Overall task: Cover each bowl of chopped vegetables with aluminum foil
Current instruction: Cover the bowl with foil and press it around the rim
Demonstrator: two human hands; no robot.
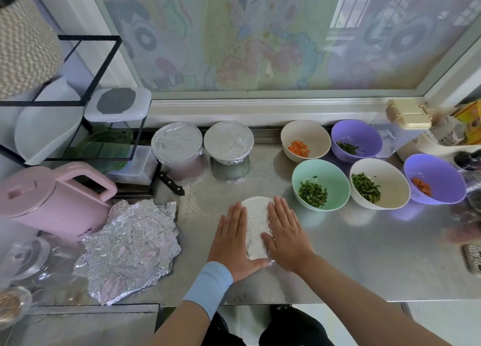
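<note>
A foil-covered bowl (257, 226) sits at the front middle of the steel counter (351, 254). My left hand (234, 241) presses flat on its left side and my right hand (285, 231) lies flat on its right side, fingers straight. Two foil-covered bowls (176, 143) (228, 140) stand at the back. To the right are several uncovered bowls: a cream one with carrot (304, 140), a purple one with greens (356, 140), a mint one with greens (320, 184), a cream one with greens (379, 183) and a purple one with carrot (434, 179).
A crumpled stack of foil sheets (130, 249) lies at the front left beside a pink kettle (49, 202). A knife (170, 183) pokes out under a black wire rack (78, 98). Containers and a beige box (407, 113) crowd the right edge.
</note>
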